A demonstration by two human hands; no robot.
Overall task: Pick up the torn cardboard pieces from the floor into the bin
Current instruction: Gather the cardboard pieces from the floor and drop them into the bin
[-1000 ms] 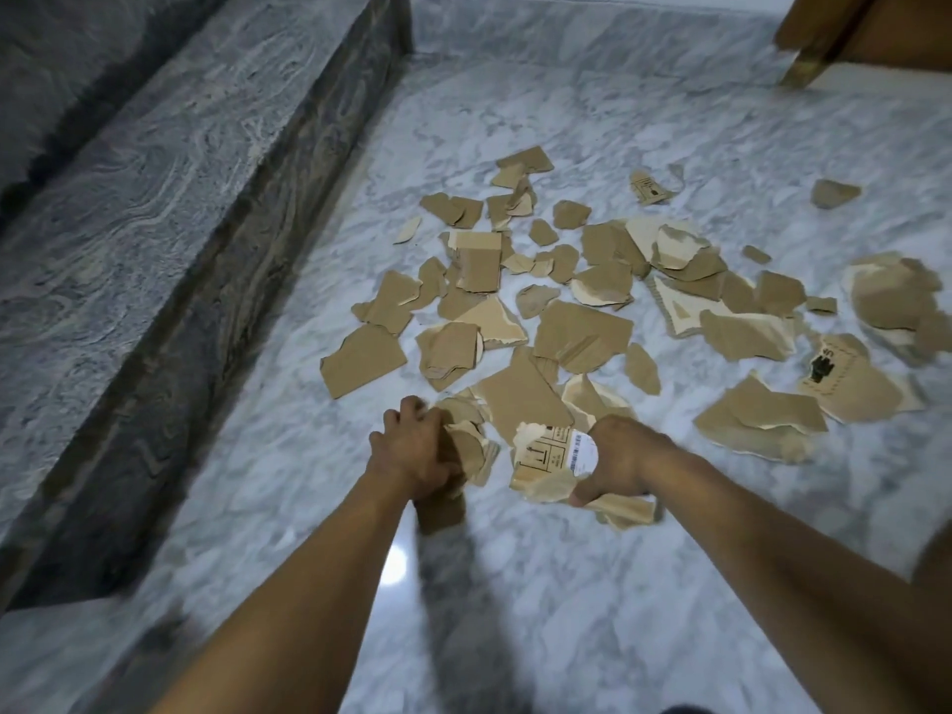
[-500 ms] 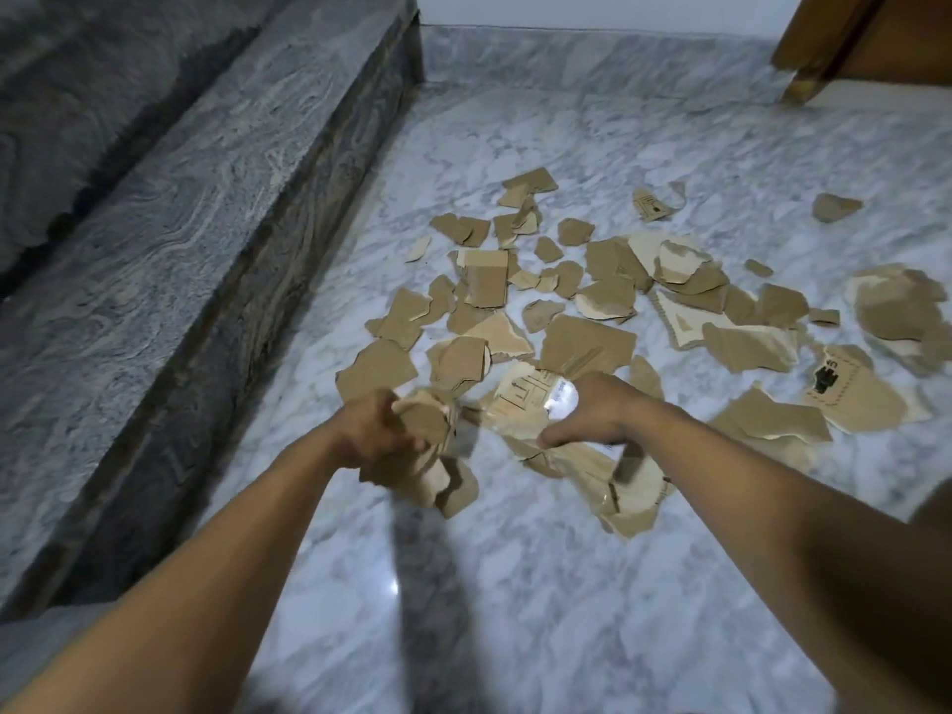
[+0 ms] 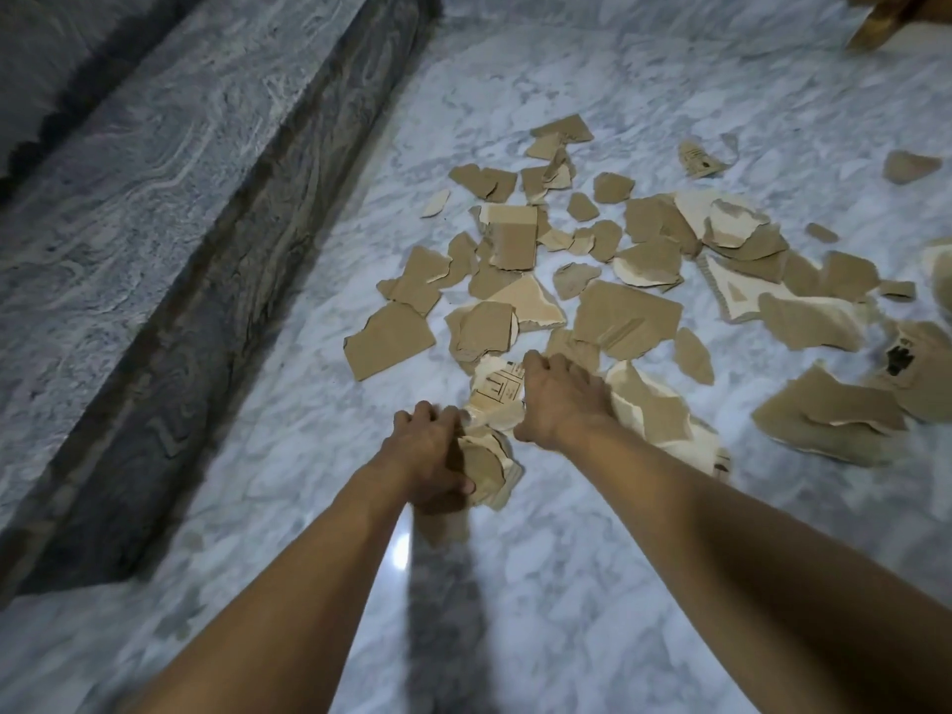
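Brown torn cardboard pieces (image 3: 626, 322) lie scattered on the white marble floor (image 3: 541, 584), most of them ahead and to the right of the hands. Left hand (image 3: 432, 456): fingers curled tight round a small bunch of pieces (image 3: 487, 468), low over the floor. Right hand (image 3: 559, 399): just beside it, fingers apparently clamped on a printed piece (image 3: 497, 391); fingertips hidden. Grey stone ledge (image 3: 154, 172) runs along the left.

The torn cardboard pieces (image 3: 626, 322) before me are tan brown, some cream underneath; one printed piece (image 3: 497, 389) carries black lines. The floor (image 3: 515, 584) is white marble, grey-veined; the ledge (image 3: 154, 172) a darker swirled grey.
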